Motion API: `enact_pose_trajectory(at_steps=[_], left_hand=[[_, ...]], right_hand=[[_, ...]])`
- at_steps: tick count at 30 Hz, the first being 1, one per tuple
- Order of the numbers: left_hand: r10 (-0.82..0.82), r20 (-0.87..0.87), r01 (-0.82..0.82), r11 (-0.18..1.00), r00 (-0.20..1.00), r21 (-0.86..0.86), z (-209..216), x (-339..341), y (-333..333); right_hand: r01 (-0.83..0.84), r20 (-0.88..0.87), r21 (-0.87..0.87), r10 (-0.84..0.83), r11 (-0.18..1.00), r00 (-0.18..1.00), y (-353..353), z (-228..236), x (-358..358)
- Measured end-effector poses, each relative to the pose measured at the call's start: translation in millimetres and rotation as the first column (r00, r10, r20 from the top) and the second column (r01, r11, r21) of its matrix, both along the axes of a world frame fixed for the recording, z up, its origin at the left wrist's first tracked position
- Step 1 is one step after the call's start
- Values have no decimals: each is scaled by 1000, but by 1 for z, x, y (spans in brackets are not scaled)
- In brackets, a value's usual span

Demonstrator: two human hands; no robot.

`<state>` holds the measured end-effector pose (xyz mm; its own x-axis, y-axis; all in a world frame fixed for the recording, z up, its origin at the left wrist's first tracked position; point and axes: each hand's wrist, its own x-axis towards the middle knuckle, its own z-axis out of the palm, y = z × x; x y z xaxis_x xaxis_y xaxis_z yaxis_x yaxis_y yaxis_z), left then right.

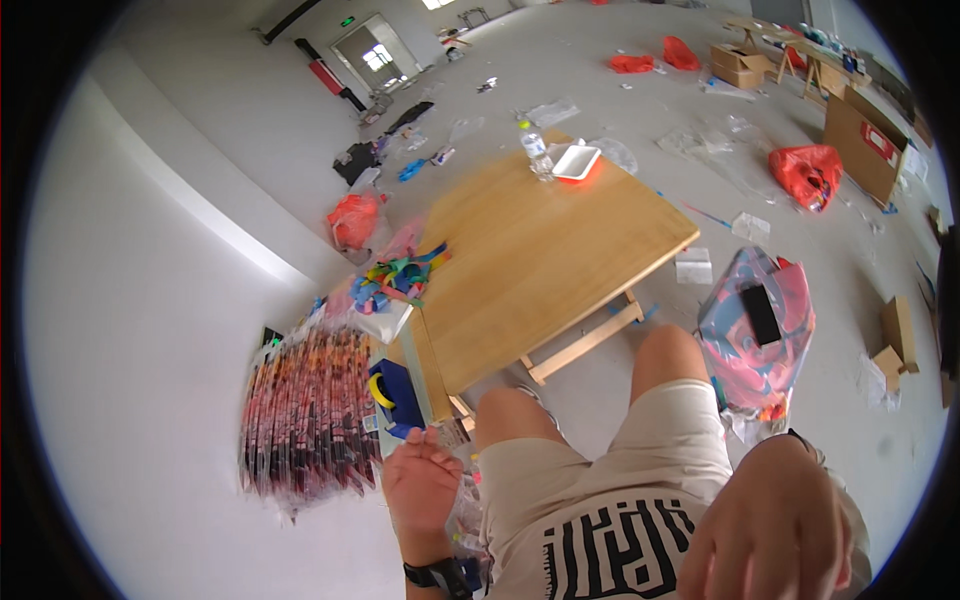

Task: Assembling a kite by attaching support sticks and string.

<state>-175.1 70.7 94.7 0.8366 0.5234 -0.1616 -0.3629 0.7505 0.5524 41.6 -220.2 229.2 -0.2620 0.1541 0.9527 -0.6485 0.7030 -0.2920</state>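
Observation:
My left hand (425,484) is raised beside my left thigh, its fingers loosely bent and somewhat foreshortened, with nothing visible in it. Just beyond its fingertips stands a blue tape dispenser (402,400) with a yellow roll of tape (381,391), at the near left end of the wooden table (540,270). Close to the camera at the lower right, my right hand (770,530) hangs back upward over my right thigh. Its fingers point down, slightly apart and a little blurred, and I see nothing held. The palm is hidden.
Colourful ribbon-like strips (390,283) lie at the table's left edge, above a stack of plastic-wrapped printed packs (310,410). A bottle (535,150) and a white tray (575,161) stand at the far end. A filled plastic bag (752,365) carries a black phone-like slab (762,314).

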Motion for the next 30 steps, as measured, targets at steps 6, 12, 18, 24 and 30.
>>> enact_pose_trajectory(at_steps=[6,12,18,24,30], left_hand=[[61,-149,-80,989,987,-123,-66,21,37],[137,-289,-195,964,947,-181,-104,36,53],[167,-461,-305,921,871,-242,-156,29,83],[46,-389,-183,928,920,-324,-158,32,94],[-160,-305,93,970,939,-224,-111,75,71]], right_hand=[[5,-232,-559,-162,829,959,60,-160,61],[-376,-422,-900,-659,221,623,84,-303,77],[-383,-288,-916,-857,117,428,83,-323,102],[-405,-471,-853,-817,328,332,72,-307,105],[20,-255,-965,-948,263,189,-2,-308,141]])
